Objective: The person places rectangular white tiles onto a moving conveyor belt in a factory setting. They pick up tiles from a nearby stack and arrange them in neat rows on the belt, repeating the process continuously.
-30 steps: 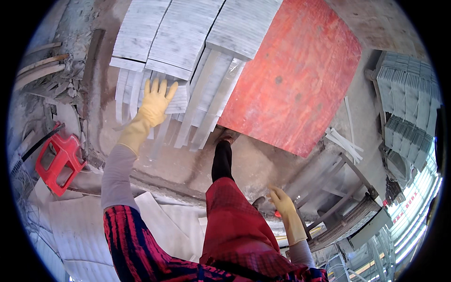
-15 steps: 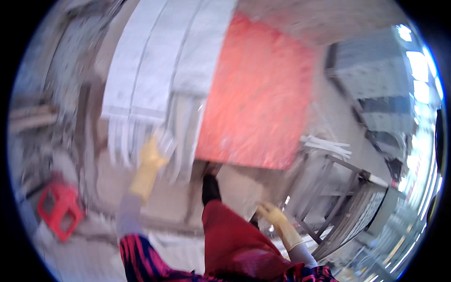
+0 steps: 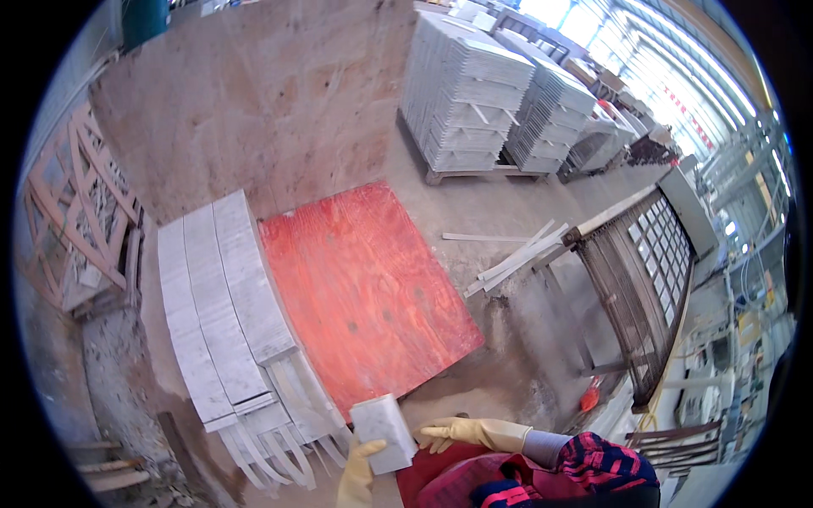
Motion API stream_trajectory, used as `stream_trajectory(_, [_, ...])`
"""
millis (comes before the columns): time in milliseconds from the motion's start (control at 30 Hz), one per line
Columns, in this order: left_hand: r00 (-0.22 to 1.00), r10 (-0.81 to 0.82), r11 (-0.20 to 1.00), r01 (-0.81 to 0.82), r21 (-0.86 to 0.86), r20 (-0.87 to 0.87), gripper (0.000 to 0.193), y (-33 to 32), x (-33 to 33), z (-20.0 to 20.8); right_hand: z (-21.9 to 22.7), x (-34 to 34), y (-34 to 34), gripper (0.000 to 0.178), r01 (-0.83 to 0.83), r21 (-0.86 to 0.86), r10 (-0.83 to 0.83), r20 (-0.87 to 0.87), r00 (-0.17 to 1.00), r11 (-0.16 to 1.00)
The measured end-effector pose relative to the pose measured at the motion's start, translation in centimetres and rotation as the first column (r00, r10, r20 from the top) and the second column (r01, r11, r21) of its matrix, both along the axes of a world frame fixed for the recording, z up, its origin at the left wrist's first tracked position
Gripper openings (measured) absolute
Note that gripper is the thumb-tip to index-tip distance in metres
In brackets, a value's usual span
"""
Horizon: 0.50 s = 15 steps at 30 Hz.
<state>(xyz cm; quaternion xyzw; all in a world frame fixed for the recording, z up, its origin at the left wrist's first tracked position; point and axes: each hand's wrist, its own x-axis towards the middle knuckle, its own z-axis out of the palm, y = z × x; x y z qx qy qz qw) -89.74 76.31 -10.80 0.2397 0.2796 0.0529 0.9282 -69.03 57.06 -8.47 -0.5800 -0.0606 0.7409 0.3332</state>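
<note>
In yellow gloves, both my hands are low in the picture, in front of my dark red apron. My left hand [image 3: 362, 470] grips a small rectangular white stone tile [image 3: 381, 432] by its lower left edge, the thumb lying over its face. Whether it is one tile or a few together, I cannot tell. Beside the tile's right edge, my right hand [image 3: 476, 433] has its fingers stretched out; contact with the tile is unclear. To the left stands a stack of long white-grey stone slabs [image 3: 212, 296], with pale strips [image 3: 271, 453] hanging at its near end.
A red board [image 3: 364, 296] lies beside the slabs. Stacked grey tiles [image 3: 461, 93] stand on a pallet at the back. On the right are loose white strips [image 3: 521, 258] and a metal frame rack holding small tiles [image 3: 656, 237]. A wooden crate frame [image 3: 80, 203] leans far left.
My view has swung up and to the right. The left hand has brought the tile from the slab stack's near end to my front, and the right hand has come in beside it.
</note>
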Motion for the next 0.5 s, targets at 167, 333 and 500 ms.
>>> stream_trajectory(167, [0.942, -0.277, 0.958, 0.287, -0.025, 0.191, 0.082, -0.7, 6.0, 7.9, 7.0, 1.9, -1.2, 0.076, 0.121, 0.312, -0.135, 0.025, 0.991, 0.943])
stream_trajectory(333, [0.86, -0.419, 0.895, 0.445, -0.028, 0.29, 0.085, -3.4, 9.8, 11.1, 13.3, 2.9, -5.4, 0.08, 0.222, 0.403, -0.33, 0.222, 0.917, 0.888])
stream_trajectory(500, [0.881, -0.376, 0.895, 0.425, -0.133, 0.287, 0.088, -8.3, 12.0, 13.1, 19.3, 4.3, -9.7, 0.066, 0.185, 0.373, -0.37, 0.52, 0.77, 0.909])
